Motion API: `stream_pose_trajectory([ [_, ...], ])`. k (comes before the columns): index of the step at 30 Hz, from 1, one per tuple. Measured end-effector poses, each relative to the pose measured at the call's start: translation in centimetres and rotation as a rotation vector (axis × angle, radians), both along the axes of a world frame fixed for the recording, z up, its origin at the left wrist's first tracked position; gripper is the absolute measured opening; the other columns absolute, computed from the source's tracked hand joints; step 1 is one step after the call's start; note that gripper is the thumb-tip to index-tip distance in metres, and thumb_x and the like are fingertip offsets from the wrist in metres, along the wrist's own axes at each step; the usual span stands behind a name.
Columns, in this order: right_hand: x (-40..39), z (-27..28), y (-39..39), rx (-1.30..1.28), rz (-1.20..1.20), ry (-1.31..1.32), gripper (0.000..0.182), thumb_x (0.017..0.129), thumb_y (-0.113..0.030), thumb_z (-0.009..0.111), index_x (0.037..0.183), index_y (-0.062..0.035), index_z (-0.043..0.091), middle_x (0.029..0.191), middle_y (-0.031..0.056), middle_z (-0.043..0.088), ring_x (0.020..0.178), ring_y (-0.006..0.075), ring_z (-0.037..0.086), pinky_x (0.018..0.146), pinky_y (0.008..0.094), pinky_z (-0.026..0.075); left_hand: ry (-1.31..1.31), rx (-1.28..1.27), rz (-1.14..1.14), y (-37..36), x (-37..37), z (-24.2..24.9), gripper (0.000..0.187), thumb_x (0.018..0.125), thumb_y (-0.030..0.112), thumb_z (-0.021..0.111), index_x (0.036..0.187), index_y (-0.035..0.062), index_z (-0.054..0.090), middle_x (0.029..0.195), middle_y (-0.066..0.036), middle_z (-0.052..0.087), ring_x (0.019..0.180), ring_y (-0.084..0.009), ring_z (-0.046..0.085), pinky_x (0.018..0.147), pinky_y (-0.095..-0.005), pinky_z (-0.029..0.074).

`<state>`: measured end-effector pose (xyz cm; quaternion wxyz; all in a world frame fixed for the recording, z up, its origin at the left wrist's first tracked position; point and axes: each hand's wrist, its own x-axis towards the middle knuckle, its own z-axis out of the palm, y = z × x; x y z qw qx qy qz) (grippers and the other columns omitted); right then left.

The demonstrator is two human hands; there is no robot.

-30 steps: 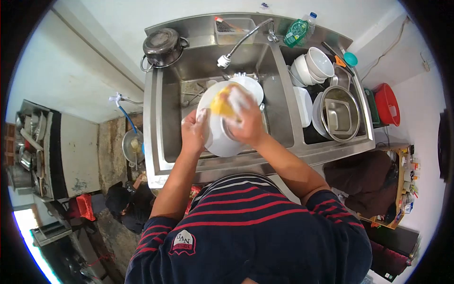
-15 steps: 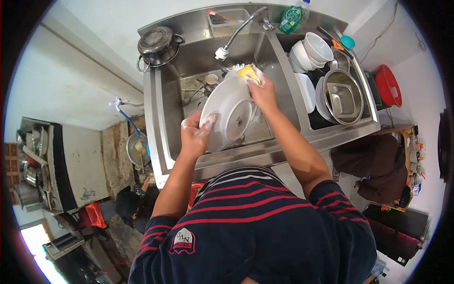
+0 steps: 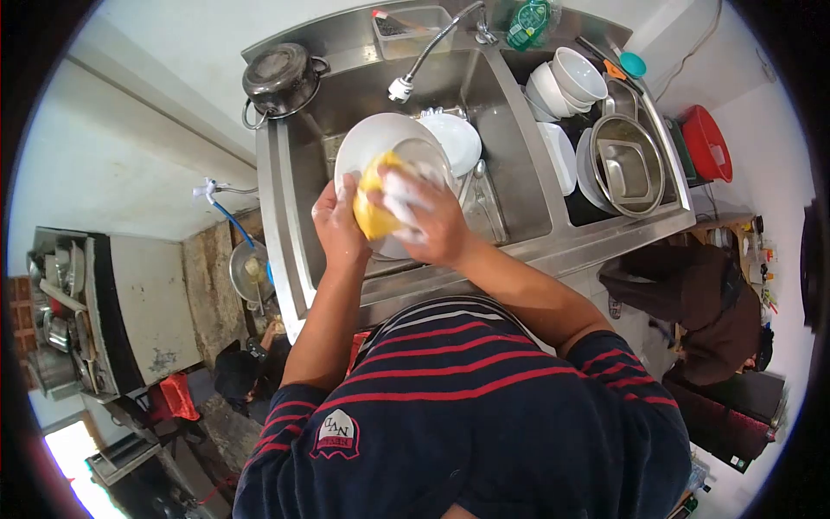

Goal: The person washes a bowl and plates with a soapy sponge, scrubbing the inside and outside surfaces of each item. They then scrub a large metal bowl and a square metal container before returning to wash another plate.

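Sponge (image 3: 373,212) and right hand (image 3: 428,221) hide plate (image 3: 372,143) centre

left hand (image 3: 335,227): grip closed, arm raised forward | right hand (image 3: 424,218): fingers curled, soapy

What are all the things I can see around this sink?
plate: one, white, held over the left basin
sponge: one, yellow, pressed on the plate
second plate: one, white, in the left basin behind the held one
tap: one, metal, over the left basin
pot: one, dark metal, lidded, back left corner of the sink
bowls: a white stack, count unclear, right basin
metal basin: one, silver, right basin, with a square tin inside
bottle: one, green, behind the sink
bucket: one, red, far right
left hand: grips the plate's edge
right hand: soapy, on the sponge
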<state>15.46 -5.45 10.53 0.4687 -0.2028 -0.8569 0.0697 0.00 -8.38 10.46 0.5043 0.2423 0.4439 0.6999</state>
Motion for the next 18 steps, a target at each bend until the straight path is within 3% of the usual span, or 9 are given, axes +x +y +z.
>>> stream_pose_trajectory([
  [1,0.6,0.2,-0.7,-0.026,0.039,-0.019,0.054,0.07,-0.015,0.066,0.124,-0.0124,0.06,0.132,0.0149,0.051,0.116,0.0354,0.053,0.094,0.0508,0.04,-0.095,0.038,0.024,0.3,0.0,-0.2,0.023,0.094,0.021,0.06,0.095,-0.0011,0.064,0.085,-0.006,0.066,0.069,-0.0104,0.06,0.061,-0.025,0.047],
  [6,3.3,-1.4,-0.7,-0.102,0.044,-0.005,0.055,0.065,-0.006,0.07,0.119,-0.008,0.061,0.132,0.017,0.051,0.115,0.0374,0.053,0.094,0.0496,0.043,-0.038,-0.048,-0.055,-0.5,-0.4,0.4,0.025,0.093,0.022,0.061,0.098,-0.0024,0.064,0.087,-0.007,0.066,0.072,-0.0121,0.061,0.064,-0.0268,0.049],
  [8,3.4,-2.3,-0.1,-0.244,-0.252,0.095,0.047,0.071,-0.003,0.066,0.118,-0.0026,0.062,0.131,0.0199,0.052,0.117,0.0386,0.052,0.098,0.0461,0.042,-0.042,-0.097,-0.116,-0.7,-0.1,0.0,0.029,0.092,0.022,0.063,0.103,-0.0043,0.063,0.091,-0.01,0.067,0.076,-0.0145,0.062,0.069,-0.0289,0.05],
  [10,2.5,-1.0,1.3,-0.331,-0.279,0.161,0.044,0.075,-0.004,0.065,0.119,0.0003,0.061,0.129,0.0208,0.053,0.118,0.0392,0.051,0.1,0.0449,0.041,-0.028,-0.102,-0.14,-0.8,0.2,-0.7,0.032,0.092,0.023,0.064,0.107,-0.0051,0.063,0.094,-0.011,0.068,0.078,-0.0155,0.063,0.071,-0.0296,0.05],
  [13,1.3,-0.1,1.7,-0.299,-0.381,0.166,0.048,0.072,-0.009,0.067,0.118,-0.0038,0.061,0.13,0.0189,0.052,0.113,0.0386,0.053,0.095,0.0453,0.042,0.008,-0.058,-0.16,-0.5,0.5,-1.1,0.03,0.093,0.023,0.062,0.107,-0.0041,0.063,0.094,-0.009,0.068,0.079,-0.0143,0.063,0.071,-0.0287,0.05],
  [16,0.3,1.4,0.0,-0.239,-0.207,0.126,0.048,0.073,-0.013,0.066,0.121,-0.0074,0.061,0.132,0.0172,0.051,0.114,0.0385,0.052,0.097,0.0467,0.039,0.041,-0.027,-0.141,0.0,0.2,-0.3,0.03,0.094,0.024,0.058,0.106,-0.0033,0.061,0.092,-0.01,0.067,0.077,-0.0149,0.064,0.069,-0.0282,0.051],
  [18,-0.1,2.3,-0.9,-0.147,-0.047,-0.041,0.05,0.073,-0.016,0.065,0.123,-0.0117,0.06,0.135,0.0155,0.049,0.116,0.0371,0.051,0.097,0.048,0.038,-0.013,0.02,-0.141,0.3,-0.5,-0.8,0.027,0.095,0.02,0.058,0.105,-0.0043,0.063,0.093,-0.009,0.068,0.078,-0.0123,0.062,0.069,-0.0266,0.05],
])
